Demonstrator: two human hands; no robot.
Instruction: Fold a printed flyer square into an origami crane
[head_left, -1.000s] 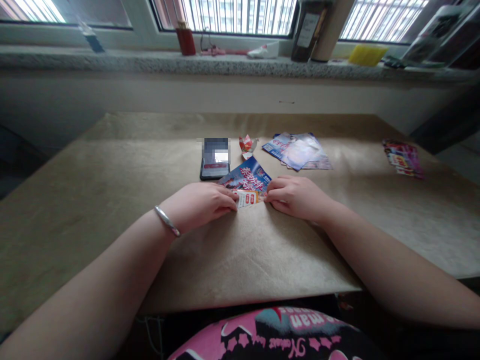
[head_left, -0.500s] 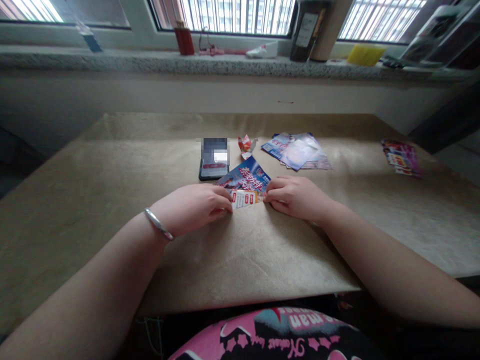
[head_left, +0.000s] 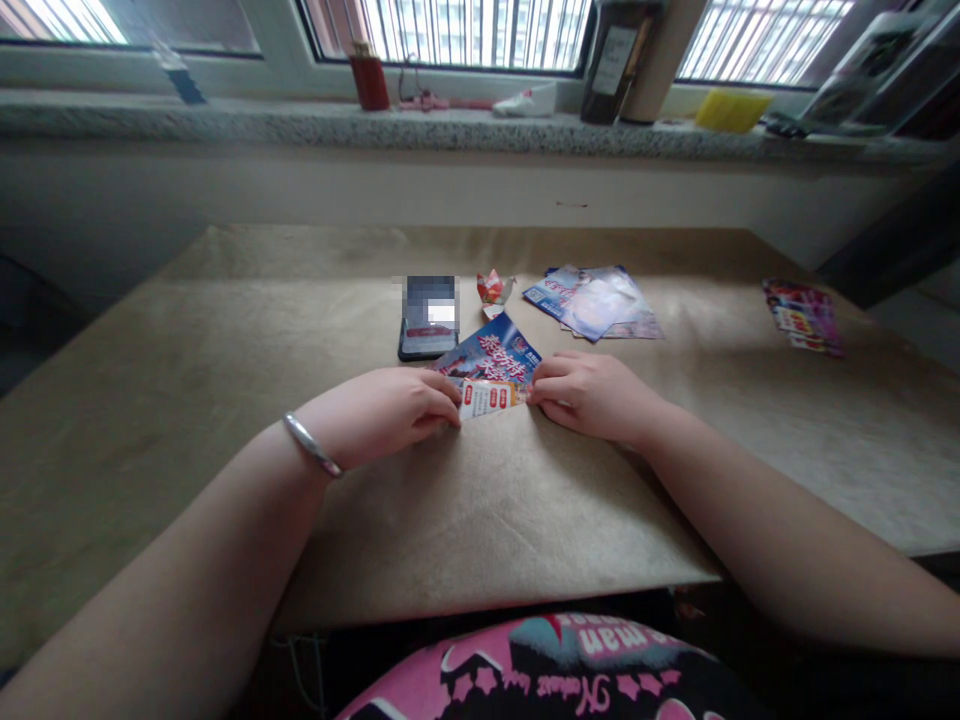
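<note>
A blue and red printed paper flyer (head_left: 491, 365) lies on the brown paper-covered table (head_left: 225, 360), folded along its near edge. My left hand (head_left: 386, 410), with a silver bangle on the wrist, has its fingers curled and pinches the flyer's left near corner. My right hand (head_left: 592, 393) is curled too and presses down the right end of the same folded edge. Both hands rest on the table, close together.
A black phone (head_left: 429, 318) lies just behind the flyer. A small folded red and white paper figure (head_left: 495, 289) sits beside it. More flyers (head_left: 592, 300) lie further right, and another stack (head_left: 804, 315) near the right edge. The window sill (head_left: 300, 120) holds several items.
My left hand has slid a little to the left along the folded edge. The right hand and the flyer have stayed where they were.
</note>
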